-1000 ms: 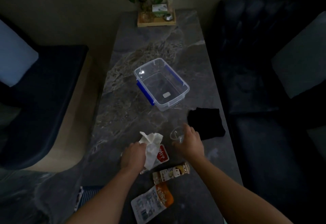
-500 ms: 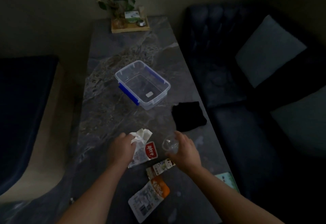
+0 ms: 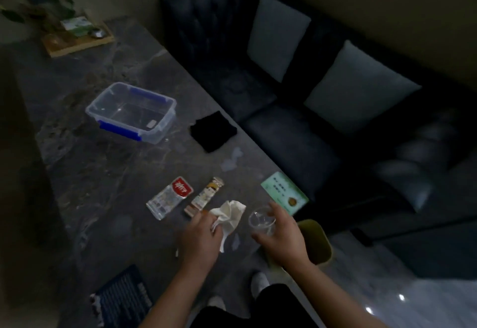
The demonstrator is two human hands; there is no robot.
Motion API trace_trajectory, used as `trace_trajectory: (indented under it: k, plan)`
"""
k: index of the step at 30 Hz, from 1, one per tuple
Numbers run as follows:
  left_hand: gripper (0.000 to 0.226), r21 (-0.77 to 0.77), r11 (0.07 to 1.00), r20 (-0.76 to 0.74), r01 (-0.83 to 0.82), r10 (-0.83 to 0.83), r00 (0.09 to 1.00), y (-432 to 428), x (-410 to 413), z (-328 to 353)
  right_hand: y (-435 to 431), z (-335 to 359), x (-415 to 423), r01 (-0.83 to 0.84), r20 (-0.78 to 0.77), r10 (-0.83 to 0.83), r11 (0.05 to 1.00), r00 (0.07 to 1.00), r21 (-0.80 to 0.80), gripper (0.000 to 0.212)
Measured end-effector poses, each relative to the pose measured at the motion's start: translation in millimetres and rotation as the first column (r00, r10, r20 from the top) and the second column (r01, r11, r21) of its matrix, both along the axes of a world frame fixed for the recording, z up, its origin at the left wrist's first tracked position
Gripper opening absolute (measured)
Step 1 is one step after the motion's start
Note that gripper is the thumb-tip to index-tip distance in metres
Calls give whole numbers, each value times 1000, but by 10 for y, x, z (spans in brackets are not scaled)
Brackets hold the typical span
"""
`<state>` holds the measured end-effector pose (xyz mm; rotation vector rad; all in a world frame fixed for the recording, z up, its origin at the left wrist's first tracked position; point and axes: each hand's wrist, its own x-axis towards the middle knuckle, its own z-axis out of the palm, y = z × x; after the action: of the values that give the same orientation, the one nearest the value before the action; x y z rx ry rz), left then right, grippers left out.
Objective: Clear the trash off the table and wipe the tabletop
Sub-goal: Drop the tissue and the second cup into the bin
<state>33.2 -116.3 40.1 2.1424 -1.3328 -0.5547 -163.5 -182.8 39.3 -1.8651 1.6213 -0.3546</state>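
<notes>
Single head-worn view; looks steeply down and forward, tilted, close over marble tabletop [image 3: 108,172]; sofa [image 3: 296,131] at right.

Cloth [image 3: 213,131] right of container [image 3: 131,110] (both on table [image 3: 103,172]).

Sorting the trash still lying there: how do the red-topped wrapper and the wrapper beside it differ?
The red-topped wrapper is wider, with a red end and a pale printed body; the narrow wrapper is a slim strip in tan and white. The narrow wrapper lies nearer the left hand. Both lie flat on the table, untouched.
</notes>
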Motion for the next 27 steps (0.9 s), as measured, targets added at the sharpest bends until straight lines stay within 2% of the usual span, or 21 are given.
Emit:
trace_trajectory:
  k: [6, 11, 18, 22, 27]
  plan:
    - [12, 78, 973, 36, 218, -221, 975, 20, -766, -126, 394, -81, -814, 210, -36, -208, 976, 977, 63, 88]
    - [15, 140, 935, 7, 326, -330, 944, -52, -1442, -344, 456, -325, -1491, 285, -85, -273, 941, 958, 182, 89]
    - [26, 365, 888, -26, 279, -290, 957, -251, -2250, -1070, 155, -1139, -2256, 202, -117, -170, 904, 978, 376, 91]
    - [30, 413, 886, -68, 213, -204, 977, -436, -2573, -1716, -130, -1827, -2513, 146, -139, -95, 889, 986, 434, 88]
    - [32, 467, 856, -24, 224, -241, 970, -799, -2799, -2782, -505, -2900, -2665, 131, -168, -60, 879, 984, 459, 81]
